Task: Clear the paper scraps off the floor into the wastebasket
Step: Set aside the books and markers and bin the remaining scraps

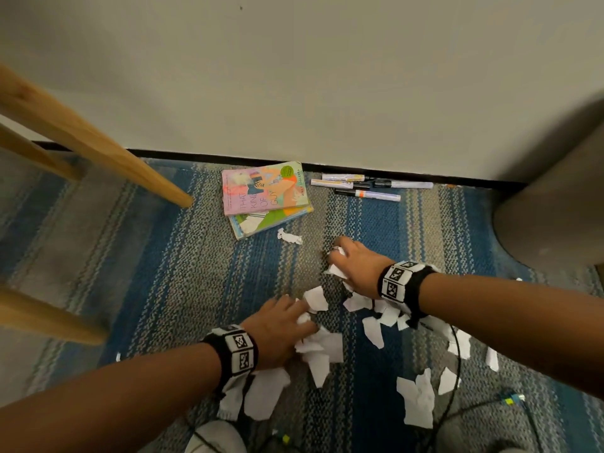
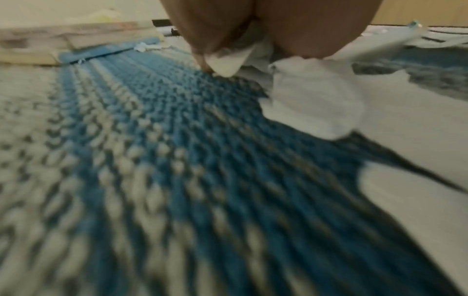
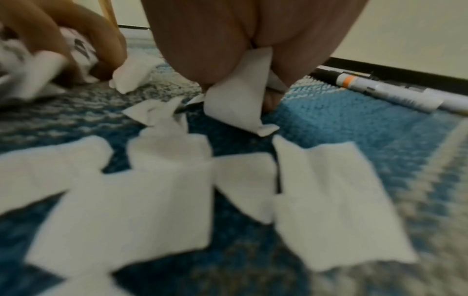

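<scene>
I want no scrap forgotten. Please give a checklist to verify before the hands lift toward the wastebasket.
1. Right hand grips paper: ok.
2. Left hand grips paper: ok.
3. Floor cleared of loose scraps: not ok, many remain.
4. Crumpled scrap near the books collected: not ok.
5. Markers apart from the scraps: ok.
6. Wastebasket position: cannot tell.

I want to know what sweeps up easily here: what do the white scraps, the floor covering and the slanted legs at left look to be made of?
The white scraps look like thin matte paper: ragged torn edges, creases, curled corners. The floor covering looks like woven, looped carpet in blue and grey stripes, its nubby texture clear in the wrist views. The slanted legs look like light wood with a smooth finish, though the grain is too blurred to be sure.
</scene>
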Action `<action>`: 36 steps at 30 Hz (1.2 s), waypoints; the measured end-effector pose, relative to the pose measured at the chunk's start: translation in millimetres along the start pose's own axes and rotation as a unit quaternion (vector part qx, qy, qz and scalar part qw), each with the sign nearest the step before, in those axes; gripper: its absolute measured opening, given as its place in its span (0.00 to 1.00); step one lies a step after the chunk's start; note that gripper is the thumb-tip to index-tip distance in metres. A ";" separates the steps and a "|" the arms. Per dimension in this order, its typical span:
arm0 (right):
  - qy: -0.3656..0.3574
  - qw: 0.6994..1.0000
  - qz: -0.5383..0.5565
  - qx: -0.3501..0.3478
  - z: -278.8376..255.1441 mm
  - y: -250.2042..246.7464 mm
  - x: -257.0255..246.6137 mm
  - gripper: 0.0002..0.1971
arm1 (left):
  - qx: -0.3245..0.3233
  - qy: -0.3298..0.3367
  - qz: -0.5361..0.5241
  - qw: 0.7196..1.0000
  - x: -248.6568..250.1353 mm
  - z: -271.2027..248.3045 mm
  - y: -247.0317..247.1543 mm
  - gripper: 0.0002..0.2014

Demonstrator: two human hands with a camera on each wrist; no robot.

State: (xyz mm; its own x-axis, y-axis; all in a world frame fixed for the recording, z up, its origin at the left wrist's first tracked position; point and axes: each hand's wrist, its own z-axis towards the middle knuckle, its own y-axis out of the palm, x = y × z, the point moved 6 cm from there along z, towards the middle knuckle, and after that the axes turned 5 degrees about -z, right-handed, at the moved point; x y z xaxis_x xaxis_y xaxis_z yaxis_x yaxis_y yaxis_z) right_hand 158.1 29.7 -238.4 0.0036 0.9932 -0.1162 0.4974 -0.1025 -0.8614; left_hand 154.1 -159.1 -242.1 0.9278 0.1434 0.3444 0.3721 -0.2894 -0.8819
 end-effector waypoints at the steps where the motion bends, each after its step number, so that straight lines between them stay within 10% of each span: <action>1: -0.008 1.000 0.007 -0.007 0.6 -2.7 3.3 0.21 | -0.004 0.007 -0.027 1.000 -1.9 6.8 -6.6 0.21; 9: -0.008 0.986 0.156 0.060 7.4 -29.7 7.0 0.15 | -0.002 -0.121 -0.147 0.982 -71.6 15.6 -66.9 0.27; 17: 0.013 0.976 0.172 0.135 29.0 -49.5 -10.9 0.08 | 0.076 -0.211 -0.140 0.964 -118.0 -13.9 -78.3 0.10; 27: 0.062 0.997 0.031 0.047 69.8 -27.8 -38.2 0.47 | -0.001 -0.219 -0.026 0.975 -102.8 -32.9 -24.2 0.48; 36: -0.022 0.998 0.050 0.033 70.3 -42.3 -16.4 0.15 | 0.014 -0.132 -0.145 0.981 -92.4 -7.5 -43.8 0.06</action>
State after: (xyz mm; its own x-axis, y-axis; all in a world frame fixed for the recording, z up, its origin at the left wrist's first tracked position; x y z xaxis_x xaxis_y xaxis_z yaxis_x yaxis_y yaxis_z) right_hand 76.0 13.9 -234.8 0.0120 0.9746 -0.2236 0.4381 -0.2062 -0.8750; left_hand 52.2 -166.8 -232.9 0.7427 0.4562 0.4902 0.6151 -0.1754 -0.7687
